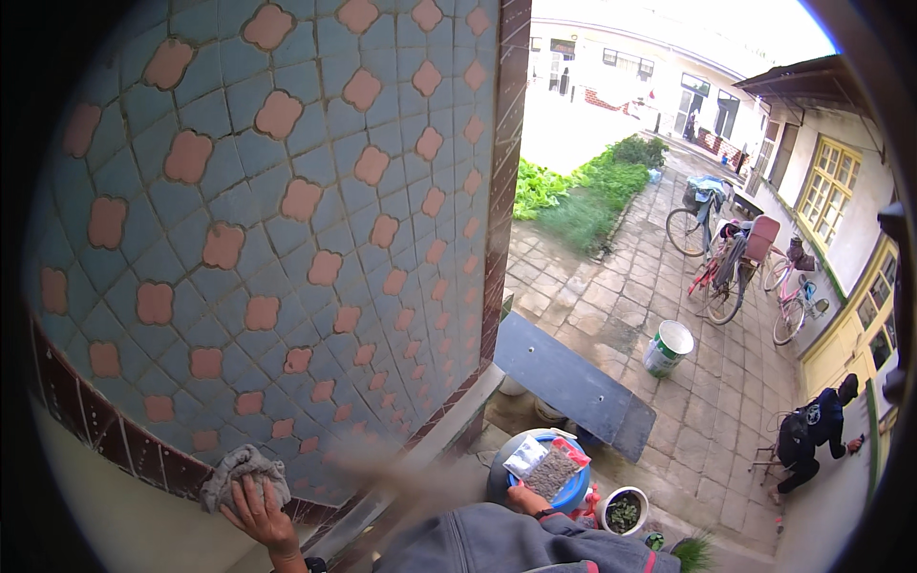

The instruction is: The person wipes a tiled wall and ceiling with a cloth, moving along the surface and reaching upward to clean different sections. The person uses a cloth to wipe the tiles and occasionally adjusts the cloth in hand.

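Observation:
My left hand [259, 510] presses a crumpled grey cloth [245, 473] flat against the dark red border tiles [166, 467] low on the tiled wall. Above the cloth, the wall [236, 186] carries blue-grey tiles with pink flower-shaped inserts. On the other side of my grey jacket, my right hand [526, 499] is at the near rim of a round blue tub [494, 478]. Its fingers are partly hidden, so its grip is unclear. A bag of brown granules [550, 473] and a silver-white packet [526, 456] lie on the tub.
A blurred brownish shape [408, 469] crosses before the wall. Beside the tub stand a potted plant [623, 511] and a dark board [573, 383]. A white-green bucket [669, 349], bicycles [723, 279] and a seated person [813, 433] are in the paved yard.

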Tool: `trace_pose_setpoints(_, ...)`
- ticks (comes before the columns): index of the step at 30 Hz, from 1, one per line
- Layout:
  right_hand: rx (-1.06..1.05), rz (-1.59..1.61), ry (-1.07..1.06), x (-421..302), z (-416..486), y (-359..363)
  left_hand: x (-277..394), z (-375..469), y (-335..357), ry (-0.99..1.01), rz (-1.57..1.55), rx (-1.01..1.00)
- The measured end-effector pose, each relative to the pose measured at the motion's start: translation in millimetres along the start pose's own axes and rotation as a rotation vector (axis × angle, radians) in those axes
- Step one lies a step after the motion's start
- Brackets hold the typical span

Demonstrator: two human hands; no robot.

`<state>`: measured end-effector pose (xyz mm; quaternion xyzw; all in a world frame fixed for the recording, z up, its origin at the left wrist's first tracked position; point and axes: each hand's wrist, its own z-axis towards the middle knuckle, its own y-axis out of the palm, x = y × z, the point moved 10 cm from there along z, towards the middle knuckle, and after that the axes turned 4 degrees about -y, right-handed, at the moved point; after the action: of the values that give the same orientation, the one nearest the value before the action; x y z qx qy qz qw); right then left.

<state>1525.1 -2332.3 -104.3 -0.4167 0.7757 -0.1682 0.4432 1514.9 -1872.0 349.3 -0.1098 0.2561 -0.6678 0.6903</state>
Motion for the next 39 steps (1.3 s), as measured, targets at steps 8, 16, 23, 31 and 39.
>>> trace_pose_setpoints(8, 0.131, -0.016, -0.053, 18, -12, -19, 55, 15, 50, -0.129, 0.041, 0.137)
trace_pose_setpoints(16, 0.197, 0.078, 0.194, 115, -48, -7, 129, 64, 91, -0.03, -0.332, 0.213)
trace_pose_setpoints(23, 0.142, 0.348, 0.413, 176, -72, 16, 270, 164, 124, 0.201, -0.525, 0.26)
trace_pose_setpoints(31, 0.218, 0.564, 0.433, 186, -108, 37, 415, 194, 210, 0.558, -0.314, 0.037)
trace_pose_setpoints(39, 0.149, 0.472, 0.47, 177, -114, 50, 376, 127, 201, 0.807, -0.26, 0.063)
